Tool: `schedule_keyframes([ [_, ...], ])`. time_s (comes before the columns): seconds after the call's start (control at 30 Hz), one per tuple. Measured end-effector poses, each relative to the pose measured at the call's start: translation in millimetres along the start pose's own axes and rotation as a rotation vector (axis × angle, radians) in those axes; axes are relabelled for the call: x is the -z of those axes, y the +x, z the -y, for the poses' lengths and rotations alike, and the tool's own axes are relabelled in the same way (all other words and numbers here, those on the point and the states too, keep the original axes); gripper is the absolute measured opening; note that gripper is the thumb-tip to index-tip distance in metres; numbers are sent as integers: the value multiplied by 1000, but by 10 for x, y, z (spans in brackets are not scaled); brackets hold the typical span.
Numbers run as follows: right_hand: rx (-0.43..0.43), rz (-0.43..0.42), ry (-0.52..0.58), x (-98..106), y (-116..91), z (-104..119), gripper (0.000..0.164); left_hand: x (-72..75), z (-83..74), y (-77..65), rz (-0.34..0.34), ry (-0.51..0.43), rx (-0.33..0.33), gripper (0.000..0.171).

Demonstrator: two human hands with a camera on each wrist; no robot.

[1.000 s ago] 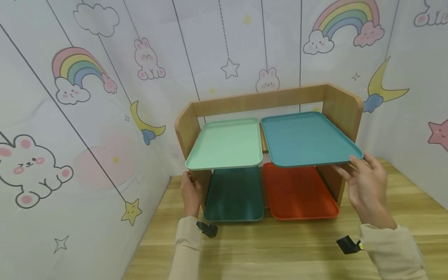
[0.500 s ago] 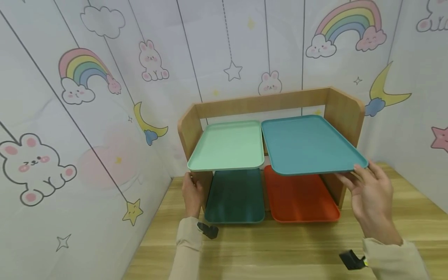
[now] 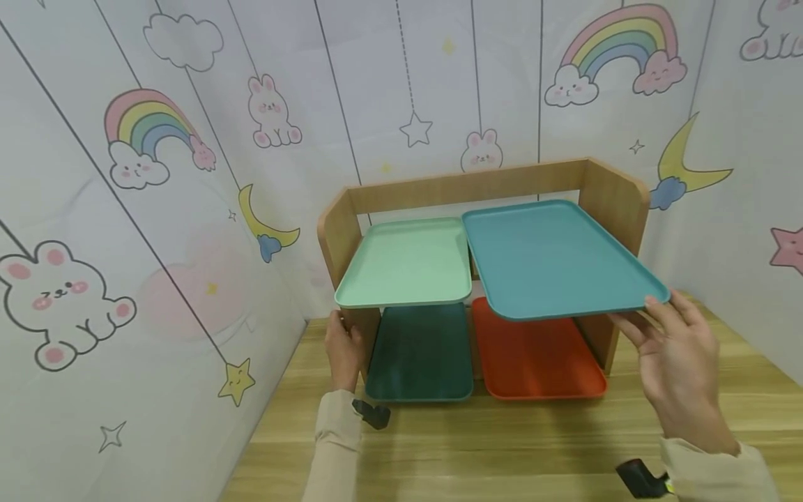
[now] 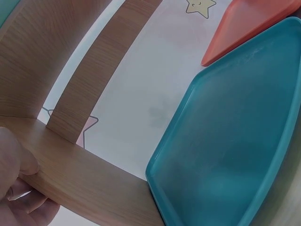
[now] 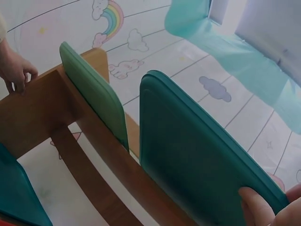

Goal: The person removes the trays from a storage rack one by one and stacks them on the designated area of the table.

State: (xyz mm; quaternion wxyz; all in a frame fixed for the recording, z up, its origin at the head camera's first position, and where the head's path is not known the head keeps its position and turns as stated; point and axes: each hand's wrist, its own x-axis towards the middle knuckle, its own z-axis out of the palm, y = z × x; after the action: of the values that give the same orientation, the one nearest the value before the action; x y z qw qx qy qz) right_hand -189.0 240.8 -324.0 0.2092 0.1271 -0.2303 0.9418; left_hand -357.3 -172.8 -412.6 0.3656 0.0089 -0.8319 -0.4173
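In the head view my right hand (image 3: 680,362) holds the front right corner of a blue tray (image 3: 558,261). The tray lies on the right half of the upper shelf and juts out past the front. In the right wrist view a fingertip (image 5: 256,205) presses on its underside. My left hand (image 3: 343,348) grips the front edge of the wooden shelf rack's left side panel (image 4: 94,181), seen closely in the left wrist view. A mint green tray (image 3: 408,261) rests on the upper left. Below lie a dark green tray (image 3: 420,355) and a red tray (image 3: 536,355).
The rack stands on a wood-grain table (image 3: 477,453) and has a back rail (image 3: 464,185) across its top. Its right side panel (image 3: 615,199) rises beside the blue tray. Printed walls (image 3: 157,279) with rabbits and rainbows enclose the left, back and right.
The blue tray has come forward and a little right with my right hand, and its front now sits lower in the head view. My left hand stays on the rack's side panel.
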Motion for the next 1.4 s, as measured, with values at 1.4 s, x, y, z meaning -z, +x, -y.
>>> schedule_keyframes([
  [1.4,-91,93,-44,213,-82,273,33,40,25,9,2,10,11,15],
])
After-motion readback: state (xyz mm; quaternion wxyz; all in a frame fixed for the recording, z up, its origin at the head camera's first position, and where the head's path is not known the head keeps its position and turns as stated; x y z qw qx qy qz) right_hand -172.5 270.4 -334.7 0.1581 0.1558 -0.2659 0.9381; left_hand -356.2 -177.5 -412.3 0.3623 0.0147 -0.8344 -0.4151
